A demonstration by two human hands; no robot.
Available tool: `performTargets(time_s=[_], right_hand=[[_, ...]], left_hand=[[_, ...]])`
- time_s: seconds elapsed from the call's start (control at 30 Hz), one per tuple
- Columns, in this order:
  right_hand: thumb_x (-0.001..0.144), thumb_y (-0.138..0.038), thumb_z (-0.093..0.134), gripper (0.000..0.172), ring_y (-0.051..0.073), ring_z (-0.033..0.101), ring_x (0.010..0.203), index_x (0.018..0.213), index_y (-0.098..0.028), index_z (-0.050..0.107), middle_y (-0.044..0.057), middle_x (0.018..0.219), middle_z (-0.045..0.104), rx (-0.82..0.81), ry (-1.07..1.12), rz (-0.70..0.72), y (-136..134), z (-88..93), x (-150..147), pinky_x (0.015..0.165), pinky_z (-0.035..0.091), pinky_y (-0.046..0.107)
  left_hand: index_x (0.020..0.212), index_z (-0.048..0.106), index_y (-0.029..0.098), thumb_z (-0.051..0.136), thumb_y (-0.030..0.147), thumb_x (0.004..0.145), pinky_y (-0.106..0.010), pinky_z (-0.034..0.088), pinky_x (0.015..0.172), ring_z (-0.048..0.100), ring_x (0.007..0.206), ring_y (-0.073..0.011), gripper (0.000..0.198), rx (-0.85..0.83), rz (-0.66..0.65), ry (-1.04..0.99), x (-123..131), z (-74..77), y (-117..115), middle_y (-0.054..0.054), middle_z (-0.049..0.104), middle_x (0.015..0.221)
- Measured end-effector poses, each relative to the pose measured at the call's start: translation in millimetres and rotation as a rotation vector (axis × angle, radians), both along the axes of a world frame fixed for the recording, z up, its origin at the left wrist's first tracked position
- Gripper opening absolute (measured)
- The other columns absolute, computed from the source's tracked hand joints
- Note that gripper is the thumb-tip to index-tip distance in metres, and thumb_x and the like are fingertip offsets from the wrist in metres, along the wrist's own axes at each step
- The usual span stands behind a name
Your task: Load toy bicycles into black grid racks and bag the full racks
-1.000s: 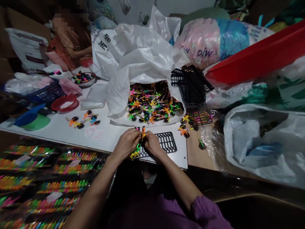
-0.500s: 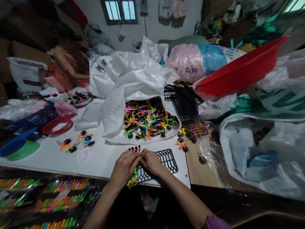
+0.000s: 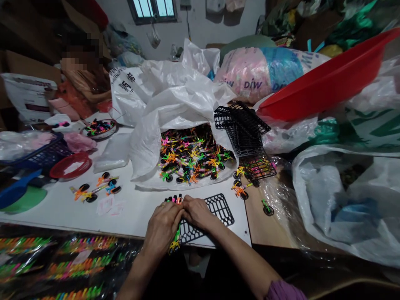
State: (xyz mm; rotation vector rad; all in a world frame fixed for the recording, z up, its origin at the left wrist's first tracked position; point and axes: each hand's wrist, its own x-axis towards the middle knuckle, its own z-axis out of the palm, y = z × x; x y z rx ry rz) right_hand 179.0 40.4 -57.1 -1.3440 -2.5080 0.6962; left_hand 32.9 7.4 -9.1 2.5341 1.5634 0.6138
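Near the front edge of the table, a black plastic grid tray [image 3: 220, 208] lies partly under my hands. Small toy bicycles [image 3: 175, 242] in green and yellow stand along its left end, and more black wheels show past my fingers. My left hand [image 3: 163, 225] is closed over this row of bicycles, with its palm covering most of them. Against its fingertips, my right hand [image 3: 197, 213] rests over the tray with fingers curled and pinched together. What lies between the right fingertips is hidden.
A white sack [image 3: 146, 166] spills toy bicycles [image 3: 193, 160] ahead of me. Stacked black grid trays [image 3: 243, 131] lie right of it, below a red basin [image 3: 325, 83]. Loose bicycles [image 3: 109, 187] lie left. Packed bicycles [image 3: 75, 266] fill the lower left. Another person [image 3: 83, 79] sits far left.
The view has tilted down slightly. Both hands stay together over the tray's left end, with only slight finger movement.
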Motion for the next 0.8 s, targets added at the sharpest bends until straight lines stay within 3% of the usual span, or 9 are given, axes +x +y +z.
performTargets(time_s=[0.13,0.23,0.37,0.5,0.63,0.73,0.8], right_hand=[[0.085,-0.033,0.050,0.023,0.017,0.058,0.079,0.100,-0.020,0.061,0.004,0.096,0.058,-0.033,0.028,0.041,5,6.4,7,0.067,0.040,0.025],[0.081,-0.025,0.057,0.021,0.016,0.057,0.086,0.101,-0.020,0.062,0.003,0.094,0.061,-0.084,0.091,0.135,30,22.0,21,0.072,0.041,0.022],[0.084,-0.012,0.046,0.025,0.020,0.054,0.094,0.104,-0.018,0.061,0.009,0.103,0.058,0.180,-0.126,-0.026,85,44.0,26,0.076,0.041,0.027],[0.087,-0.011,0.040,0.025,0.025,0.046,0.104,0.089,-0.012,0.064,0.014,0.106,0.055,0.339,-0.359,0.073,121,51.4,17,0.083,0.038,0.034],[0.088,-0.014,0.039,0.023,0.023,0.044,0.102,0.092,-0.014,0.062,0.012,0.107,0.054,0.406,-0.324,0.134,116,55.3,25,0.087,0.035,0.034],[0.089,-0.016,0.040,0.021,0.020,0.047,0.097,0.100,-0.016,0.058,0.011,0.103,0.055,0.370,-0.217,-0.044,93,54.5,39,0.081,0.036,0.030],[0.087,-0.020,0.046,0.018,0.018,0.051,0.088,0.100,-0.016,0.058,0.008,0.095,0.058,0.239,-0.127,-0.163,74,49.2,45,0.072,0.037,0.026]], left_hand=[[0.095,0.061,0.019,0.043,0.023,0.089,-0.034,0.047,0.072,0.057,0.079,-0.0191,0.020,0.030,0.026,-0.009,0,0.5,-3,-0.004,0.062,0.083],[0.099,0.060,0.019,0.042,0.024,0.090,-0.031,0.049,0.074,0.059,0.083,-0.0178,0.021,0.079,-0.003,-0.070,-6,2.8,-7,-0.005,0.064,0.088],[0.099,0.060,0.019,0.041,0.023,0.090,-0.031,0.049,0.076,0.060,0.084,-0.0170,0.022,0.100,-0.044,-0.067,-11,5.7,-12,-0.005,0.065,0.090],[0.096,0.059,0.019,0.040,0.021,0.090,-0.032,0.050,0.076,0.060,0.081,-0.0169,0.021,0.074,-0.058,-0.035,-17,7.5,-17,-0.005,0.065,0.086],[0.096,0.059,0.020,0.040,0.023,0.091,-0.031,0.049,0.077,0.060,0.081,-0.0166,0.020,0.073,-0.064,-0.043,-26,7.7,-19,-0.004,0.065,0.087],[0.094,0.059,0.019,0.040,0.027,0.091,-0.031,0.048,0.076,0.060,0.081,-0.0170,0.021,0.078,-0.029,-0.053,-31,6.5,-11,-0.004,0.065,0.086],[0.091,0.060,0.019,0.040,0.028,0.091,-0.030,0.048,0.075,0.060,0.081,-0.0172,0.022,0.073,-0.005,-0.048,-32,5.2,-1,-0.004,0.064,0.084]])
